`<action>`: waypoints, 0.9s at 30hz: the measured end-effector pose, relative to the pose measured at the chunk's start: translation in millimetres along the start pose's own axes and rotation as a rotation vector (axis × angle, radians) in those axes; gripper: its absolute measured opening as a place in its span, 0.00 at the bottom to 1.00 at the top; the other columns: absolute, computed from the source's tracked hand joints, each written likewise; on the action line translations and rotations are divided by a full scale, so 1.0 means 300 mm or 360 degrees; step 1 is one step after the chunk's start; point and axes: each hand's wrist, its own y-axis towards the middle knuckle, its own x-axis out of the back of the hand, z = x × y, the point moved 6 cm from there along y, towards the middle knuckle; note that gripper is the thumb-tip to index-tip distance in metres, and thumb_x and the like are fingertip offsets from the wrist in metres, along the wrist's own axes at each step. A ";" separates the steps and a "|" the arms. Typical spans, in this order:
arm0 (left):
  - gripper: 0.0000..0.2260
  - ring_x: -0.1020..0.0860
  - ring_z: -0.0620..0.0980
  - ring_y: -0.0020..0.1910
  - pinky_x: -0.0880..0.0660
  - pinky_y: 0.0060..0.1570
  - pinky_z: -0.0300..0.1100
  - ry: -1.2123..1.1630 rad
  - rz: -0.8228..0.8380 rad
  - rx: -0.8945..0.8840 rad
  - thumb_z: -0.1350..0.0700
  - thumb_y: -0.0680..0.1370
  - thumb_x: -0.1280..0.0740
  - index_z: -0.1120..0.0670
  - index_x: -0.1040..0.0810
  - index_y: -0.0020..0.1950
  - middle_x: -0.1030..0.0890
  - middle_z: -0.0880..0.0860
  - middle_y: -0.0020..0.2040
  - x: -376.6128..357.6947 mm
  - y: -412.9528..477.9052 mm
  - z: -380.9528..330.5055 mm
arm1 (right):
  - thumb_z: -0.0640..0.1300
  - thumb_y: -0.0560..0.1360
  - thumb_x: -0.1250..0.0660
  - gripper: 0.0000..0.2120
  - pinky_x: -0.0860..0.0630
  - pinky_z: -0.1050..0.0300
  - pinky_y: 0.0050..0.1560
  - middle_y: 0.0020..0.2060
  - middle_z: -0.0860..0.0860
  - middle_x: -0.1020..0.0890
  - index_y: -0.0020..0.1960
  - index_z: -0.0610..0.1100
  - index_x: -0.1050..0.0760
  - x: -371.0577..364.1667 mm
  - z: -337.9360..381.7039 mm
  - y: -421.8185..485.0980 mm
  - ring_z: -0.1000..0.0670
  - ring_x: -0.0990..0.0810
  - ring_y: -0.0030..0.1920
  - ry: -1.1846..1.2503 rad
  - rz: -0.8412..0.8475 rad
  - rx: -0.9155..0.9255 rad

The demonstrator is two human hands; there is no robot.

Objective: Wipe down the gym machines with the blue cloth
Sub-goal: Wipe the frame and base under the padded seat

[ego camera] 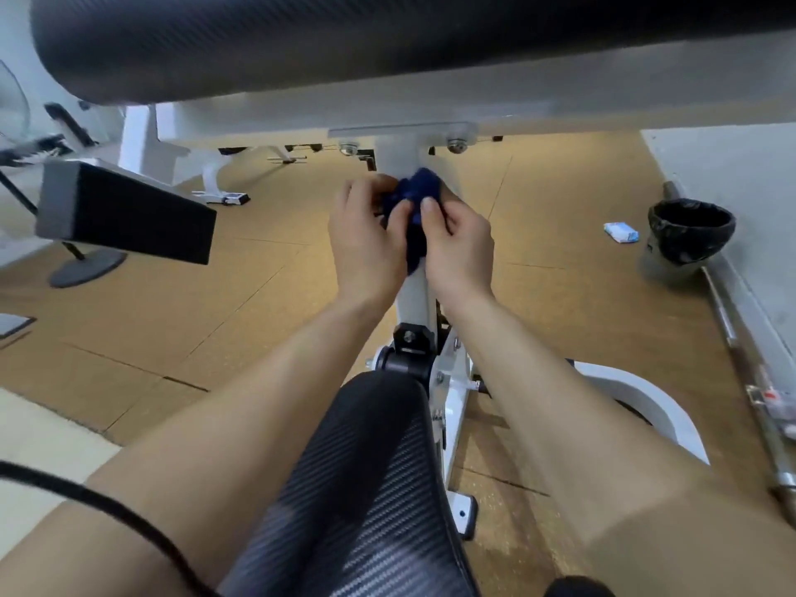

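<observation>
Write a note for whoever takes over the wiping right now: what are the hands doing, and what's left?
Left hand: grips the blue cloth.
Right hand: pinches the same cloth.
Cloth: bunched against the white post, just under the long black pad.
Done: cannot tell which parts are already wiped.
Left: likely the lower post, the long pad, the near pad, and the white machine behind.

No legible text, seemingly.
</observation>
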 end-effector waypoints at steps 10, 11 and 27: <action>0.02 0.23 0.44 0.41 0.24 0.46 0.42 0.0220 0.0136 -0.0008 0.56 0.74 0.27 0.52 0.18 0.45 0.19 0.50 0.44 -0.033 -0.036 0.044 | 0.47 0.82 0.36 0.11 0.26 0.58 0.40 0.39 0.51 0.16 0.48 0.43 0.18 0.027 -0.112 -0.024 0.54 0.20 0.40 -0.0069 0.0048 0.0017; 0.02 0.23 0.45 0.41 0.25 0.46 0.42 0.0277 0.0234 -0.0013 0.56 0.74 0.26 0.52 0.18 0.45 0.20 0.50 0.43 -0.040 -0.073 0.065 | 0.47 0.82 0.36 0.12 0.27 0.57 0.39 0.37 0.49 0.16 0.46 0.42 0.19 0.035 -0.166 -0.062 0.54 0.21 0.38 -0.0084 0.0079 -0.0043; 0.05 0.25 0.46 0.40 0.31 0.40 0.37 0.0656 0.0570 -0.0146 0.52 0.75 0.26 0.52 0.20 0.45 0.24 0.47 0.42 -0.078 -0.152 0.163 | 0.48 0.81 0.34 0.13 0.26 0.48 0.37 0.35 0.48 0.17 0.42 0.42 0.21 0.056 -0.330 -0.102 0.49 0.20 0.37 -0.0141 0.0086 -0.0056</action>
